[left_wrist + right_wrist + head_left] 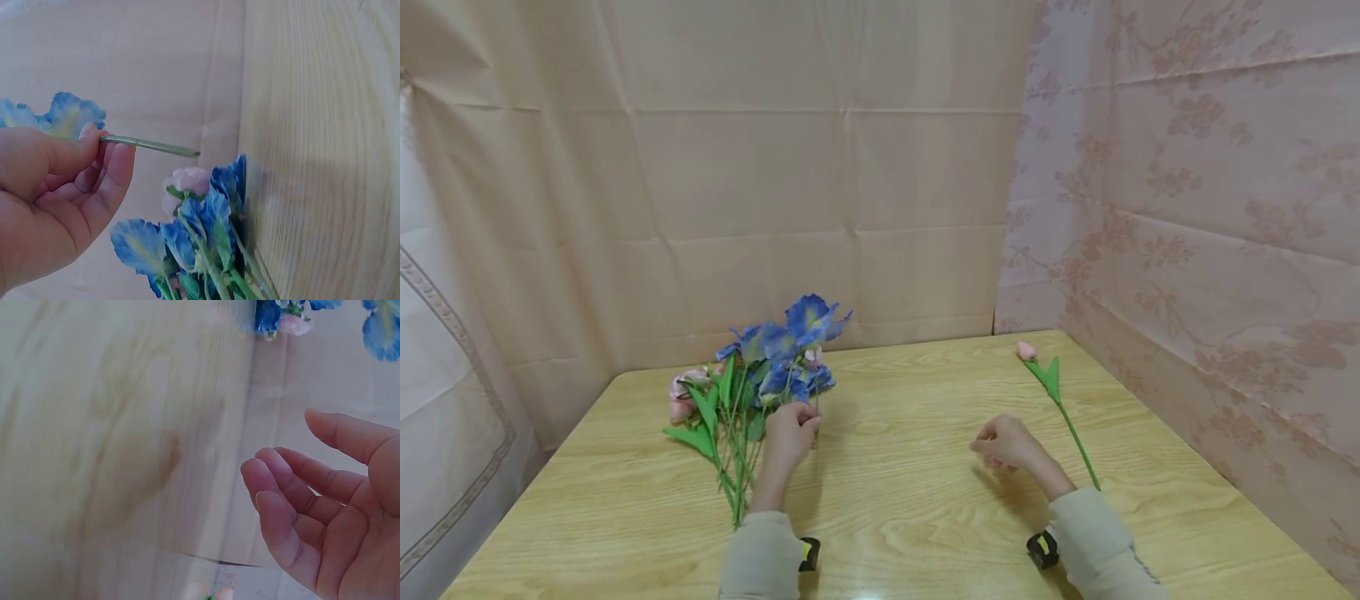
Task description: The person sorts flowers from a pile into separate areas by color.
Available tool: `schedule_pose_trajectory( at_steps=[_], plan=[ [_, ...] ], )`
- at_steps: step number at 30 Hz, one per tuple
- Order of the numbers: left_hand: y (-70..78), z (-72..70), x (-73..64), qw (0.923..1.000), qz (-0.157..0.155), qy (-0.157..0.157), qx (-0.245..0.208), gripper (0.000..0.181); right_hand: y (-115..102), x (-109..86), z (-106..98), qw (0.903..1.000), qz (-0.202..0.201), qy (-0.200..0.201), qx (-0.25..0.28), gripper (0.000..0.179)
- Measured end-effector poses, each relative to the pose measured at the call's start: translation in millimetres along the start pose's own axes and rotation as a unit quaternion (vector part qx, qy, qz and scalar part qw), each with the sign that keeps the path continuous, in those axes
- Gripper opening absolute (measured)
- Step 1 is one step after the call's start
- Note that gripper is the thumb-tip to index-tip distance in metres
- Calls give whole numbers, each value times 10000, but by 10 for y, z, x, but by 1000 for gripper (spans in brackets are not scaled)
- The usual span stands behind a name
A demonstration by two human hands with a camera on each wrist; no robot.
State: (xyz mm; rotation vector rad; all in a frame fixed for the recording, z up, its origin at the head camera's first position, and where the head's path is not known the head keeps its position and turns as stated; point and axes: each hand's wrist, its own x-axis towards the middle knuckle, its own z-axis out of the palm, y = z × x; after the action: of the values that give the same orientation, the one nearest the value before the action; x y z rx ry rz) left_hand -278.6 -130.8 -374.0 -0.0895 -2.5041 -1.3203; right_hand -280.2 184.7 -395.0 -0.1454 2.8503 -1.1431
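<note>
While left hand [787, 437] pinches a green stem [165, 147], right hand [1011, 443] hangs loosely curled

As read from the left, white cloth [437, 433] comes first in the head view, then beige cloth [737, 167] behind the wood-grain table [910, 500]. On the table's left half lies a loose bunch: pink blooms [682, 408] leftmost, green leaves [703, 443] beside them, blue irises [782, 383] to their right, stems running toward the person.

Left hand is above the table, at the bunch's right side. Left wrist view: thumb and fingertips closed on the green stem, one end projecting past them toward the table. Blue blooms show behind the hand; the fingers hide whether they join this stem.

Right hand: raised over the table, right of centre, well apart from the bunch. Fingers bent and relaxed, thumb held away from them, gripping nothing.

Farther right, a single pink tulip [1051, 382] lies on the table, bloom toward the back, stem end near the right sleeve [1101, 537]. Floral-patterned pink cloth [1210, 192] fills the far right.
</note>
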Motion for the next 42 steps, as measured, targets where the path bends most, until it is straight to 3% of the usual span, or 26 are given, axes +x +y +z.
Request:
schedule_pose_trajectory(
  at_steps=[10, 17, 27, 35, 42],
  plan=[
    [67, 105, -36, 9998, 188, -66, 76, 4, -66, -12, 70, 9997, -204, -67, -73, 10],
    [122, 171, -55, 9988, 172, -259, -384, 3, -147, -38, 130, 9994, -296, -115, -163, 9],
    [190, 287, -134, 9916, 152, -670, -1093, 5, -315, -112, 243, 9910, -1244, -495, 73, 13],
    [263, 380, -173, 9883, 176, -671, -1362, 6, -413, -125, 378, 9754, -2076, -726, 163, 20],
    [339, 453, -193, 9850, 368, -801, -1482, 10, -535, -147, 529, 9672, -2350, -782, 569, 21]
  ],
)
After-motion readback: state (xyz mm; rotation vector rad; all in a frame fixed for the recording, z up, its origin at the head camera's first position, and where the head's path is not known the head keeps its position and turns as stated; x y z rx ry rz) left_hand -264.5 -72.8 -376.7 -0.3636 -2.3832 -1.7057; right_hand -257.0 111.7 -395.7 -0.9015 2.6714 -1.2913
